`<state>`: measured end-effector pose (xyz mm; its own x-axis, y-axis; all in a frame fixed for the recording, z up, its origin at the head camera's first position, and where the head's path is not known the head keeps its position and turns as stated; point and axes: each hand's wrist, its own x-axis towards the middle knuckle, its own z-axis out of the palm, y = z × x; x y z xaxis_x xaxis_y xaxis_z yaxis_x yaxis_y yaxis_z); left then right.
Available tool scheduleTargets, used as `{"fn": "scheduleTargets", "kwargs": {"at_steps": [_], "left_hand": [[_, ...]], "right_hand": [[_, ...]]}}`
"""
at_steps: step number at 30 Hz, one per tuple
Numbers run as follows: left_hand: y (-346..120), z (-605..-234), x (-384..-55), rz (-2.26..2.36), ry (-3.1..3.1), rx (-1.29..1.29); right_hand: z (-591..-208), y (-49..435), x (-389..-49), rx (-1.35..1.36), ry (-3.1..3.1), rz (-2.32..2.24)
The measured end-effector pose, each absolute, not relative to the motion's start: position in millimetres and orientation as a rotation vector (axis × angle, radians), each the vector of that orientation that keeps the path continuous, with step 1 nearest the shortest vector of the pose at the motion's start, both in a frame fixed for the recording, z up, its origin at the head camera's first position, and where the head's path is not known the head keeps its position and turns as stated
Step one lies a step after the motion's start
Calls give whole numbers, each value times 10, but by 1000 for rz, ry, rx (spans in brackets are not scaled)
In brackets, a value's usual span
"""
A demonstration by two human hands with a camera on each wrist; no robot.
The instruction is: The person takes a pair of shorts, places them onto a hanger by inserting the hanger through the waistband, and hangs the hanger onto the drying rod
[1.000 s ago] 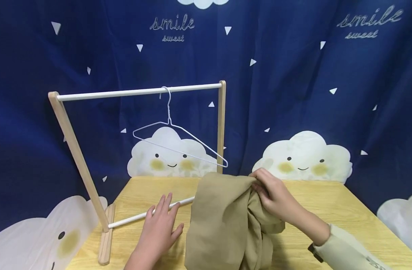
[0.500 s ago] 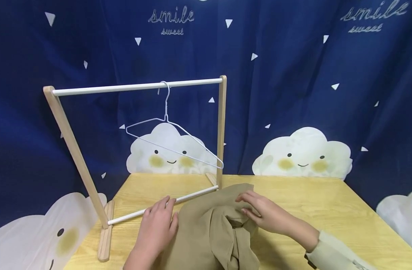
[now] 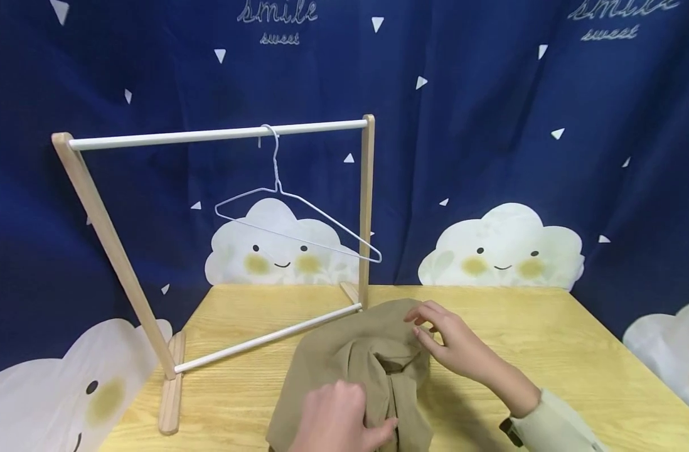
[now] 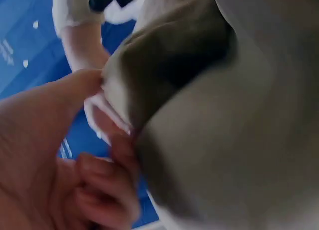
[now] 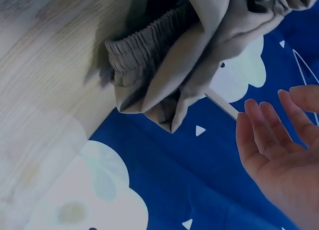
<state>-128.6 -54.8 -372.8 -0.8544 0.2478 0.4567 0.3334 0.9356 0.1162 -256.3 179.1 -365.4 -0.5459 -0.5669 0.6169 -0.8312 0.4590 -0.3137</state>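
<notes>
A khaki garment [image 3: 327, 358] lies bunched on the table, with a gathered elastic band [image 5: 139, 53] visible in the right wrist view. My left hand [image 3: 336, 417] is over its near part, blurred in the head view. In the left wrist view the curled fingers and thumb of that hand pinch an edge of the cloth [image 4: 214, 135]. Beside the garment's upper right corner is my right hand [image 3: 452, 342], its fingers loosely bent. The right wrist view shows these fingers [image 5: 269, 132] apart from the cloth, holding nothing.
A wood-and-white clothes rack [image 3: 113, 245] stands at the left of the table [image 3: 519, 351]. One white wire hanger [image 3: 299, 242] hangs from its top bar. Behind is a navy curtain [image 3: 469, 125] printed with clouds. A light sleeve [image 3: 553, 427] covers the right forearm.
My right hand has let go of the garment, which has sunk lower on the table. My left hand has left the rack's lower bar and come right and nearer, onto the cloth.
</notes>
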Motion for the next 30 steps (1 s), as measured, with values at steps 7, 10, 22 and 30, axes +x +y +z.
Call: {"fn": "scheduleTargets", "kwargs": {"at_steps": [7, 10, 22, 30], "left_hand": [[-597, -3703, -1300, -396, -2629, -301], [-658, -3615, -1320, -475, -2498, -211], [-869, -3380, -1447, -655, -2374, -264], [-926, -3316, -1594, -794, -2302, -715]], "right_hand": [[-3537, 1851, -2535, 1122, -2259, 871], [-3492, 1880, -2531, 1108, -2252, 885], [-3482, 1560, -2299, 1283, -2202, 947], [-3421, 1161, -2165, 1432, -2155, 792]]}}
